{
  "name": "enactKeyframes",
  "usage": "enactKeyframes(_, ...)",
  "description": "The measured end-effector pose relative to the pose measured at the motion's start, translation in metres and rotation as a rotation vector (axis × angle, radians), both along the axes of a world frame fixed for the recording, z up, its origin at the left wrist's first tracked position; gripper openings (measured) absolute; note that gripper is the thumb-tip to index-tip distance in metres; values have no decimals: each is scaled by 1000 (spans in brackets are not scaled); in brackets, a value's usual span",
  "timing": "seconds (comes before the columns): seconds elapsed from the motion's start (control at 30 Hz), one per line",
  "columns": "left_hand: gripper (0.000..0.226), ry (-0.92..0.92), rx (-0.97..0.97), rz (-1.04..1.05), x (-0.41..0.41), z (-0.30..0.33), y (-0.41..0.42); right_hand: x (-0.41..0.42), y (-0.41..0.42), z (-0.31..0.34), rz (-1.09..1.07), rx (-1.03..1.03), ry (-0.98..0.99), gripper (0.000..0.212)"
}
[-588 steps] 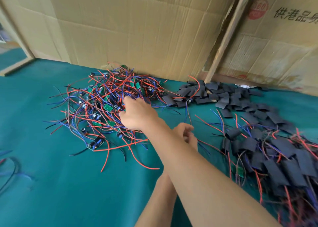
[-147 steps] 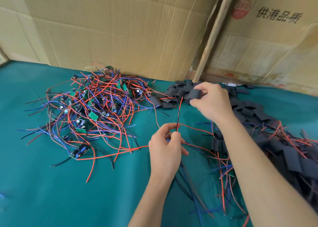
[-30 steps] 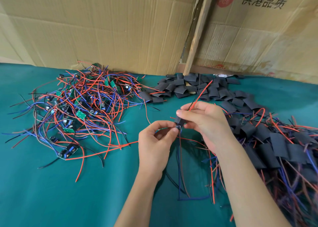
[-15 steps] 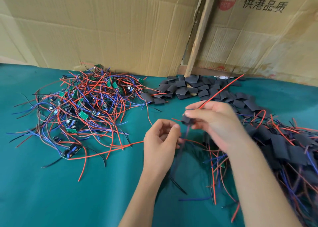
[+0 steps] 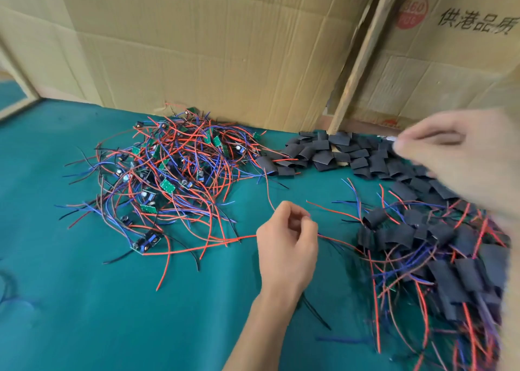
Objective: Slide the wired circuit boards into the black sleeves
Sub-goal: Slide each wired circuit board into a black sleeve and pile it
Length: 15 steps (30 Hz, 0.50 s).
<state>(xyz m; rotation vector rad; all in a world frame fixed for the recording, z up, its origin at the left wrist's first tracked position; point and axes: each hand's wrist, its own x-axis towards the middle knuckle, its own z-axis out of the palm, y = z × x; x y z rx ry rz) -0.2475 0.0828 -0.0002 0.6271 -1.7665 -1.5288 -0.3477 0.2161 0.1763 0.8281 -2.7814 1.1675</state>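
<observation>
A tangle of small green circuit boards with red, blue and black wires lies at the left of the green table. Empty black sleeves are heaped at the back. To the right is a pile of sleeved boards trailing wires. My left hand hovers mid-table with its fingers loosely curled and nothing visible in them. A red wire runs on the cloth behind it. My right hand, blurred by motion, is raised over the right end of the sleeve heap. Its fingers point left and I see nothing between them.
Cardboard boxes wall off the back of the table, with a wooden slat leaning between them. One loose board lies at the near edge of the wire tangle. Bare green cloth fills the near left.
Half a second ago my right hand pinched a sleeved board close to my left hand. Now it has swung up and right without it, and my left hand has stayed put.
</observation>
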Motion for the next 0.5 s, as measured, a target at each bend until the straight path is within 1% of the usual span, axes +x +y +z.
enactKeyframes(0.03,9,-15,-42,-2,0,0,0,8,-29,-8,105,65,3,31)
enactKeyframes(0.1,13,-46,-150,-15,1,0,1,19,-91,-30,328,360,9,14)
enactKeyframes(0.13,17,-55,-191,-29,2,0,0,22,-113,-42,394,490,4,13)
enactKeyframes(0.17,20,-57,-216,-51,3,0,1,24,-130,-53,419,604,-25,17)
enactKeyframes(0.23,26,-72,-280,-89,5,0,1,16,-144,-72,393,773,-85,27)
enactKeyframes(0.27,29,-88,-321,-86,6,1,1,12,-145,-78,369,827,-115,26)
enactKeyframes(0.33,32,-118,-381,-54,8,3,1,6,-143,-90,356,881,-158,13)
enactKeyframes(0.37,32,-124,-401,-34,9,4,2,3,-141,-94,347,861,-176,15)
enactKeyframes(0.43,31,-121,-444,14,10,7,4,-2,-134,-98,336,807,-220,18)
enactKeyframes(0.5,27,-100,-460,62,12,8,4,-6,-124,-99,337,687,-307,13)
